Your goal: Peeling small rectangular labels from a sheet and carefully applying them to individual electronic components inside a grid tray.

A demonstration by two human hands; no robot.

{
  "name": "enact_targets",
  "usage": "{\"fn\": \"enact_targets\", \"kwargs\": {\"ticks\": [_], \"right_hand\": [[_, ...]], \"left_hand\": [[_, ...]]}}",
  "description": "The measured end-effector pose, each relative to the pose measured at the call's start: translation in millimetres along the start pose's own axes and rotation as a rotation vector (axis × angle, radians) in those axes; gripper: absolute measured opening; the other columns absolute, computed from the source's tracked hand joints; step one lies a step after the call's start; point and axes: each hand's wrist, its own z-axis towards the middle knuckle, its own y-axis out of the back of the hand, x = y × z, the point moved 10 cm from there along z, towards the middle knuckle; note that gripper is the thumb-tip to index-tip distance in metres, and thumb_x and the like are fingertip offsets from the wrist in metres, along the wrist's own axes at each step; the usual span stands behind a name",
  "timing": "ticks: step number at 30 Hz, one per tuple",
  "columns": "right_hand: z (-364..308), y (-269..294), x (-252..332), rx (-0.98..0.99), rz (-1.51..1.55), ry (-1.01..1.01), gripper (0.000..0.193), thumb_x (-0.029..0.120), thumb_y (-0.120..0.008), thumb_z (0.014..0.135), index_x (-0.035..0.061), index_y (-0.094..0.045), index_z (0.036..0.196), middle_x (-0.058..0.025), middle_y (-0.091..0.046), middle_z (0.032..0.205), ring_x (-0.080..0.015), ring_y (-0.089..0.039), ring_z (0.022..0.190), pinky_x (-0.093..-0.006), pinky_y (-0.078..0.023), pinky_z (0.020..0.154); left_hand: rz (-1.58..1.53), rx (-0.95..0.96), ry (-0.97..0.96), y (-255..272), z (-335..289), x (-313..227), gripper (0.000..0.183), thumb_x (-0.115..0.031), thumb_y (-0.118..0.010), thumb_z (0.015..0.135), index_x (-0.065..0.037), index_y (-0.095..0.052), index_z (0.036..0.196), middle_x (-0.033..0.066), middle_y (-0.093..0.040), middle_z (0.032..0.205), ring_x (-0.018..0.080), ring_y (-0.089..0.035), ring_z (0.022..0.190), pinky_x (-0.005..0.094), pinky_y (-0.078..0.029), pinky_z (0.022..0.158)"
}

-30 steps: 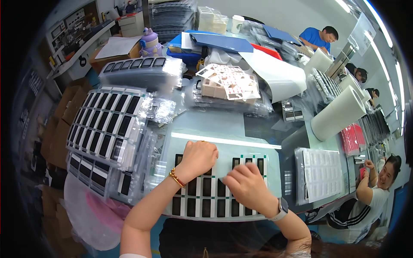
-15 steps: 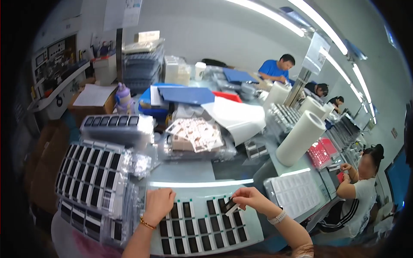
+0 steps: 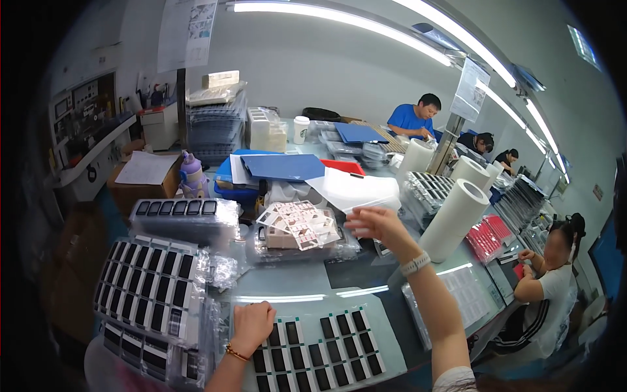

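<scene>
My left hand (image 3: 255, 326) rests closed at the upper left of a sheet of small panels (image 3: 316, 355), with its fingertips hidden beneath it. The panels are dark rectangles with white side strips and small green tabs. They lie in rows on a pale mat (image 3: 385, 320), with a gap in the top row. My right hand (image 3: 377, 228) is raised beyond the mat, its fingers stretched out and nothing visible in them. Close by its fingertips is a pile of white cards with reddish-brown patches (image 3: 299, 224), lying on a wrapped stack.
Trays of similar panels (image 3: 147, 281) are stacked at left, below a wrapped tray (image 3: 186, 219). White rolls (image 3: 455, 219) stand at right beside a clear blister tray (image 3: 457, 297). Behind are a blue folder (image 3: 283, 166) and a purple bottle (image 3: 192, 175). Co-workers sit right and behind.
My right hand has let go of a dark panel with a white strip and moved up and away toward the cards. The left hand stays closed near the same spot. The view has shifted.
</scene>
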Motion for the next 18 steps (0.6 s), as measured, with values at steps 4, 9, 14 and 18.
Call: {"fn": "enact_targets", "kwargs": {"ticks": [4,9,14,18], "right_hand": [[-54.3,-9.6,-26.4,0.029,-0.072,-0.057,0.039,0.019,-0.060,0.103,-0.0073,-0.059,0.132,-0.0217,-0.068,0.126,-0.0313,-0.072,0.109,-0.0370,-0.063,0.085],[-110.9,2.2,-53.8,-0.048,-0.066,-0.012,0.032,0.019,-0.058,0.105,-0.0050,-0.066,0.124,-0.0171,-0.075,0.109,-0.0232,-0.076,0.089,-0.0309,-0.063,0.072],[-130.5,21.1,-90.4,-0.162,-0.175,-0.098,0.029,0.019,-0.060,0.104,-0.0034,-0.069,0.120,-0.0138,-0.076,0.106,-0.0163,-0.073,0.082,-0.0258,-0.059,0.067],[-128.8,32.7,-85.7,-0.183,-0.234,-0.068,0.028,0.019,-0.060,0.103,-0.0025,-0.069,0.119,-0.0115,-0.076,0.104,-0.0132,-0.072,0.083,-0.0255,-0.057,0.068]], "left_hand": [[0.039,0.007,-0.006,1.3,0.6,-4.2,0.019,-0.027,-0.067,0.092,-0.010,-0.074,0.084,0.0114,-0.073,0.078,0.0312,-0.070,0.076,0.0457,-0.044,0.077],[0.039,-0.001,-0.026,3.9,-0.8,-5.7,0.020,-0.026,-0.066,0.093,-0.009,-0.072,0.084,0.0114,-0.073,0.079,0.0315,-0.069,0.078,0.0465,-0.044,0.075],[0.000,0.001,-0.029,4.4,-1.5,-6.9,0.021,-0.026,-0.065,0.093,-0.008,-0.072,0.084,0.0112,-0.072,0.078,0.0320,-0.068,0.076,0.0470,-0.044,0.073],[0.000,0.008,-0.001,6.7,1.4,-7.4,0.021,-0.025,-0.065,0.093,-0.007,-0.071,0.084,0.0111,-0.072,0.078,0.0321,-0.068,0.076,0.0465,-0.043,0.073]]}}
